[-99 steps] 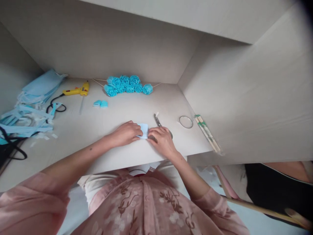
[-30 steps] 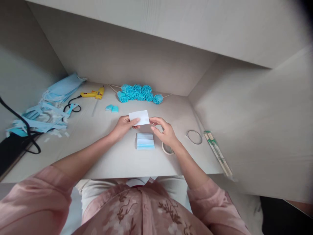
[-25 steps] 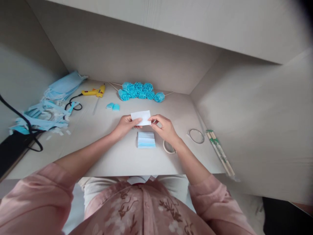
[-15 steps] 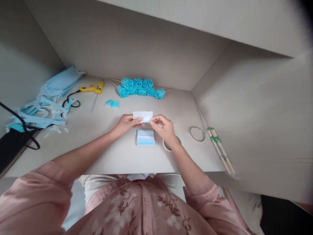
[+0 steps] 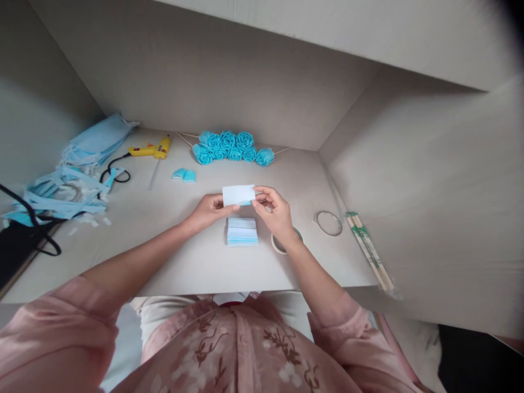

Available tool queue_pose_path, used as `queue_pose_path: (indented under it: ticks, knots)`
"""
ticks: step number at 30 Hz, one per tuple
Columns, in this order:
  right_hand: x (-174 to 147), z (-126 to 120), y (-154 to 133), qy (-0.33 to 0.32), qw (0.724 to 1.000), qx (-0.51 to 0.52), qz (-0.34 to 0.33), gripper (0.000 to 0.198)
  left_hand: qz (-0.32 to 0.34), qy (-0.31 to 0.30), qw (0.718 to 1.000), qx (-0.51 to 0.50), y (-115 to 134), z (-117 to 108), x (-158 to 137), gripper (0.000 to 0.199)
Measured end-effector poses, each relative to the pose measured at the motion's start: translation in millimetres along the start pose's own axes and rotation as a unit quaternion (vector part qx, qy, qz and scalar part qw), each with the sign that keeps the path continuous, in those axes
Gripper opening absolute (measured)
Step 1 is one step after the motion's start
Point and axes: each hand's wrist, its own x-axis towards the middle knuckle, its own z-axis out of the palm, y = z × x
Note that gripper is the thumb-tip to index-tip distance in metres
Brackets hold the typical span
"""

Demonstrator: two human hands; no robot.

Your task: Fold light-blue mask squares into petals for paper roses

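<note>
A small pale rectangle of mask fabric (image 5: 237,194) is held up between both hands, with a strip of blue showing at its lower right corner. My left hand (image 5: 208,212) grips its left end, thumb along the lower edge. At the right end, my right hand (image 5: 273,207) pinches the corner between thumb and fingers. Just below on the table lies a stack of cut mask pieces (image 5: 242,232), white and light blue. Beyond my left hand rest two small folded blue pieces (image 5: 184,174).
Several blue fabric roses (image 5: 229,146) on sticks lie along the back. At left are a yellow glue gun (image 5: 150,149), whole masks (image 5: 98,139) and a heap of strips (image 5: 61,194). A tape roll (image 5: 279,244) sits partly under my right wrist; a ring (image 5: 328,223) and packaged sticks (image 5: 370,251) lie right.
The right fingers have opened out behind the fabric's right end, and its lower right corner now shows blue. My left thumb has slid down to the lower edge.
</note>
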Motion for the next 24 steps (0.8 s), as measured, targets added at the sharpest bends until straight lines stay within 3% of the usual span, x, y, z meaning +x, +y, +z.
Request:
queue_pose_path:
  ticks: [6,12,18,24]
  knots:
    - [-0.4,0.4,2.1,-0.022,1.000,0.008,-0.007,0.033,-0.009,0.051,0.998,0.018,-8.4,0.0,4.0,0.043]
    - [-2.4,-0.3,2.7,-0.099,0.995,-0.003,-0.012,0.065,0.009,0.029,0.999,0.042,-4.7,2.5,1.0,0.036]
    - [-4.0,-0.5,3.1,-0.090,0.992,-0.090,-0.010,0.054,0.025,0.022,0.997,0.065,-0.1,4.2,-1.9,0.032]
    - [-3.7,0.9,3.4,-0.105,0.991,-0.084,0.019,0.054,0.011,0.017,1.000,-0.020,3.6,2.1,-1.0,0.039]
